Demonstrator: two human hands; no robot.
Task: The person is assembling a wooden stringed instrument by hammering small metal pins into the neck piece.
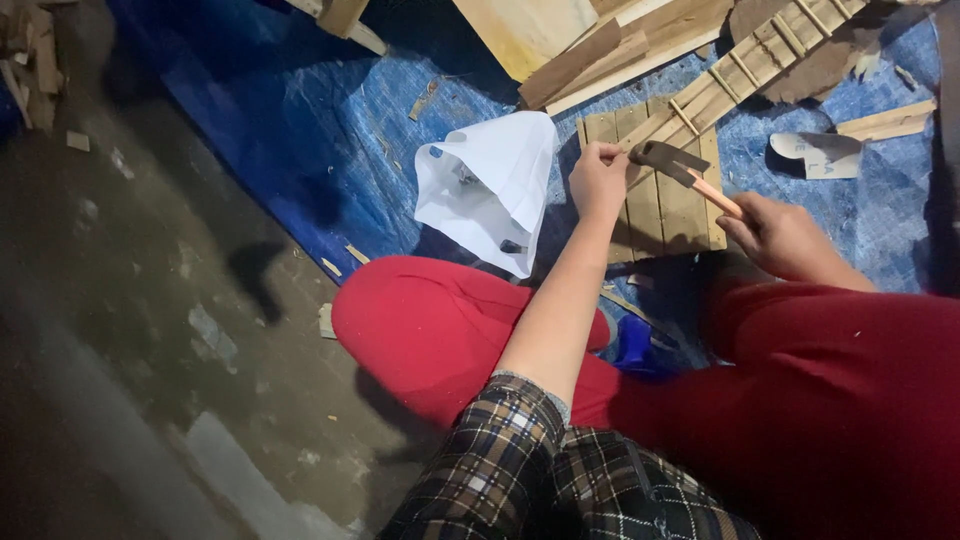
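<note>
A hammer (690, 172) with dark metal head and pale wooden handle lies tilted just above a small slatted wooden panel (660, 195), its head over the panel's top edge.

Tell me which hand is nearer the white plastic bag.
Left. The left hand pinches something small on the wooden slat panel just right of the white plastic bag. The right hand grips the hammer handle farther right, beyond the panel.

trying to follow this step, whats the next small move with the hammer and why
Probably a short, light tap. The right hand holds the hammer with its head just beside the left hand, whose fingertips pinch something small, too small to identify, against the slatted wooden panel. A hard swing risks the fingers.
</note>
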